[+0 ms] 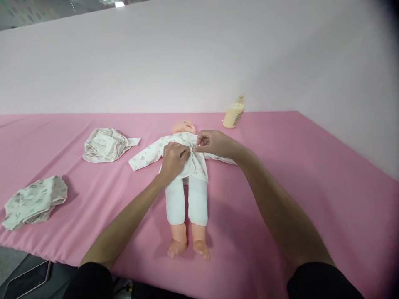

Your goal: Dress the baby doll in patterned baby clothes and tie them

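Observation:
A baby doll lies on its back on the pink-covered table, feet toward me. It wears a white patterned baby shirt with the sleeves spread to both sides. At the chest, my left hand pinches the shirt's front. My right hand pinches the same spot from the other side, its fingertips close to the left ones. What is between the fingertips, perhaps a tie or an edge of the cloth, is too small to make out.
A crumpled white cloth lies left of the doll, and a folded leaf-patterned cloth nearer the front left. A pale yellow pump bottle stands at the back by the white wall. Below the table edge is a phone.

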Demonstrator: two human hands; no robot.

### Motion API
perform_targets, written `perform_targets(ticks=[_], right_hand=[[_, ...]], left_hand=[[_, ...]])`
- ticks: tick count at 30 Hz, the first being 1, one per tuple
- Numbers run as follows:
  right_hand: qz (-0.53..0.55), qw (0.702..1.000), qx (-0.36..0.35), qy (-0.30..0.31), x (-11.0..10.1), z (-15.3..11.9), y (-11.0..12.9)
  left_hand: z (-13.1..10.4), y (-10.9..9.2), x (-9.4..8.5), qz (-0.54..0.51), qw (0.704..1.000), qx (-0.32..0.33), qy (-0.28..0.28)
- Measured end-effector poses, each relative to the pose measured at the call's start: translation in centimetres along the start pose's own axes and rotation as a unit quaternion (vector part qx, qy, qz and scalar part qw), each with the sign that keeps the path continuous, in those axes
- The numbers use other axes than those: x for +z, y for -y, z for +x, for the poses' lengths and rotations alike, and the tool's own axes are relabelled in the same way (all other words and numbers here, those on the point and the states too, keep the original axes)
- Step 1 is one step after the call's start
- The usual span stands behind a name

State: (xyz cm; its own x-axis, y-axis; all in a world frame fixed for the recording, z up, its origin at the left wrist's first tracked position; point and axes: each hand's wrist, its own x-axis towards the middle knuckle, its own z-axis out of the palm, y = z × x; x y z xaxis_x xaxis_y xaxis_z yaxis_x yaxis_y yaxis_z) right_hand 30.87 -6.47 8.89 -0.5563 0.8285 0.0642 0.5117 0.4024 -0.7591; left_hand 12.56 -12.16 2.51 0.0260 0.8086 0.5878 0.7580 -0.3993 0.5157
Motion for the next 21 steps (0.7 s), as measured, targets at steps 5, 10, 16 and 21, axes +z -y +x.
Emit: perform_targets(ticks=[5, 10, 16, 21], right_hand=[[0.0, 1.0, 0.001, 0.018, 0.2, -0.1, 0.4], [-0.004, 1.0, 0.006, 0.028, 0.3, -0.1, 0.4], [-0.013, 0.999, -0.002, 0.04, 0.2, -0.3, 0.5], [-0.049, 0.998, -0.02, 0.043, 0.6, -0.6, 1.2]], left_hand=[[0.0, 0.0, -0.1, -0.006, 1.0, -0.004, -0.002], [0.0, 0.0, -0.1, -0.009, 1.0, -0.006, 0.003], [0.0, 0.3, 0.1, -0.011, 1.0, 0.002, -0.003], [-0.2, 0.4, 0.4, -0.004, 0.999, 0.017, -0.04]])
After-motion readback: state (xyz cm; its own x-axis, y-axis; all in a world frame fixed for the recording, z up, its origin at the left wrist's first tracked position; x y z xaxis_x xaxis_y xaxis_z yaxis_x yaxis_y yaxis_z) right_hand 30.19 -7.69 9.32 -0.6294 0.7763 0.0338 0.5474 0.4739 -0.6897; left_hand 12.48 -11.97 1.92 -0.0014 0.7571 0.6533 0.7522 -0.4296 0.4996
